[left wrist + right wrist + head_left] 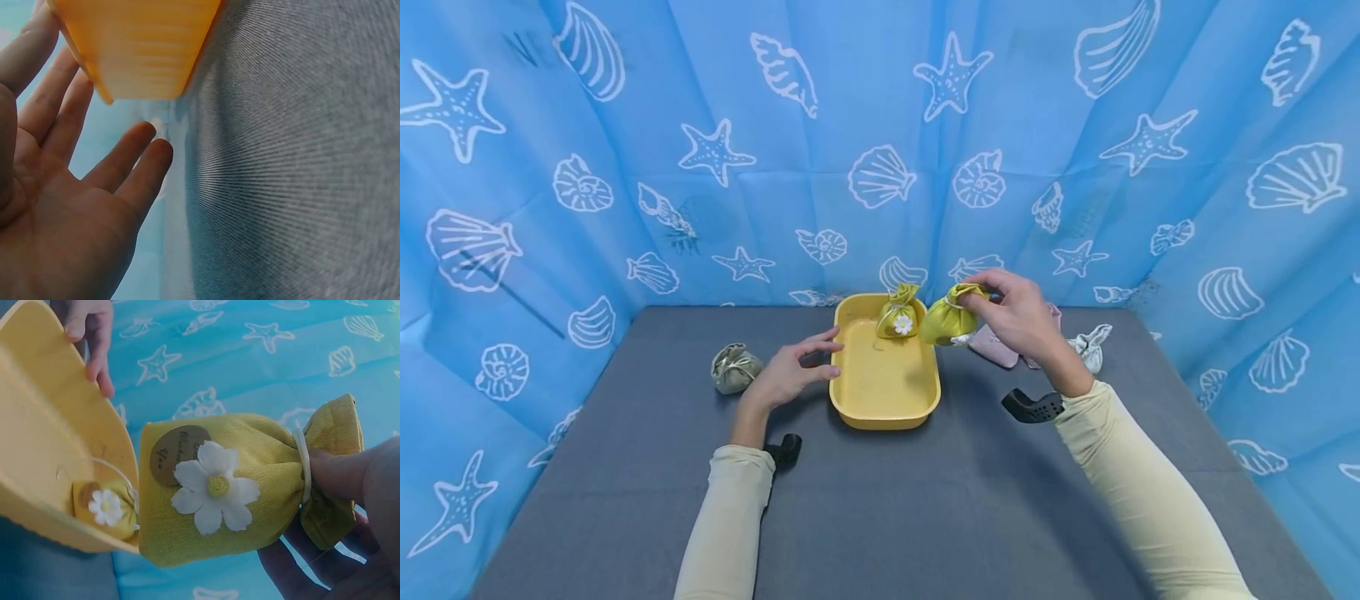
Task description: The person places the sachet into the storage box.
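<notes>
My right hand [1015, 312] pinches a yellow drawstring sachet [219, 481] by its gathered top, with thumb and fingers above the white cord. A white cloth flower and a round brown tag sit on its front. The sachet is raised beside the right rim of a yellow plastic tray [880, 408]. Inside the tray, at the far right corner, stands a similar yellow sachet [897, 315] with a white flower. My left hand [790, 375] is at the tray's left rim, its fingers spread and fairly straight, fingertips right at the edge.
An olive-green pouch [733, 369] lies left of my left hand on the grey table [880, 508]. Right of the tray, a pink pouch [995, 346] and a whitish tied pouch [1092, 346] are partly hidden by my right hand. A blue curtain [820, 167] hangs behind the table.
</notes>
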Motion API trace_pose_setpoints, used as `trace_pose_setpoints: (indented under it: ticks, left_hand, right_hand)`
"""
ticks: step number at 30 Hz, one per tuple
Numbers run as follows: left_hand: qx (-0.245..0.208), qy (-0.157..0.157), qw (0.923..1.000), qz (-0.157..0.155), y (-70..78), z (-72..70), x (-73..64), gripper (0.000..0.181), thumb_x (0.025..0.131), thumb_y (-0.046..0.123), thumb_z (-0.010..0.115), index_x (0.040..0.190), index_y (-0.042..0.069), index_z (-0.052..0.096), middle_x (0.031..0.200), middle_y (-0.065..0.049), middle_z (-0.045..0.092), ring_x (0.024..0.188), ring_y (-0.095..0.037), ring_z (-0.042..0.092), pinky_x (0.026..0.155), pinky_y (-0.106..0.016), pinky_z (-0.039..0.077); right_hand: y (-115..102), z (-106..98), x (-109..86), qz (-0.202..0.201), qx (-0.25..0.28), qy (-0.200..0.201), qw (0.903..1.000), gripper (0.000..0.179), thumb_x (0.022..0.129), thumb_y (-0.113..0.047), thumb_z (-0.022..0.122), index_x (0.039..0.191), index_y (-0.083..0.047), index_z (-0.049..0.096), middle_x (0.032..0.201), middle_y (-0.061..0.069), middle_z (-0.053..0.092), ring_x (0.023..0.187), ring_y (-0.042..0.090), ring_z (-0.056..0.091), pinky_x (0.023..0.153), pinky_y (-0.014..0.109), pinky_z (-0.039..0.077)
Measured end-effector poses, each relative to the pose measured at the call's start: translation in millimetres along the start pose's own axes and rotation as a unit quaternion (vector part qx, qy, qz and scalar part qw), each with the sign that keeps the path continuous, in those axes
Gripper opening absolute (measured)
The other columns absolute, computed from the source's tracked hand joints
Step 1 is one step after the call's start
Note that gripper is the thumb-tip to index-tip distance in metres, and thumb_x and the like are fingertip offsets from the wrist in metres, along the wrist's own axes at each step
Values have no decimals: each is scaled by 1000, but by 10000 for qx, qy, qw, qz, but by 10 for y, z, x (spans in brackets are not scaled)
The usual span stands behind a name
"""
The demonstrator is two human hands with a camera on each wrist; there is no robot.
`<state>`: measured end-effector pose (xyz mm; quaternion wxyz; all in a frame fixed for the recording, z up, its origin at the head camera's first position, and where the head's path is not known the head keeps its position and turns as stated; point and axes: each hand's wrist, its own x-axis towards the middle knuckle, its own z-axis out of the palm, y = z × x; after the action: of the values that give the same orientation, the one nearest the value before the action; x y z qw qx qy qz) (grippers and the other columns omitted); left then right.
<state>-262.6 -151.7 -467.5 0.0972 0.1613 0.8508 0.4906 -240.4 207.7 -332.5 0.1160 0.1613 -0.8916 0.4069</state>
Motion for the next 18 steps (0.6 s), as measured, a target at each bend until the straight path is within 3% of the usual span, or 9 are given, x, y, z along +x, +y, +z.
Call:
trace_pose_setpoints:
  ticks: [7,18]
  left_hand:
    - [71,-29,10000,-9,-5,-6,5,50,94,34,75,140,22,63,162,18,39,159,-26,22,126,-60,24]
    - [33,-57,9999,131,7,-24,5,49,94,32,75,140,21,63,162,18,40,158,-25,26,125,-58,28]
  right_hand:
    - [-69,212,154,-202,149,-202,9995,20,99,-19,68,115,-9,74,114,9,73,97,19,64,79,24,52]
    - [-18,519,366,-102,170,-634,9978,19,97,-19,70,113,-9,75,116,11,74,108,27,66,89,42,55]
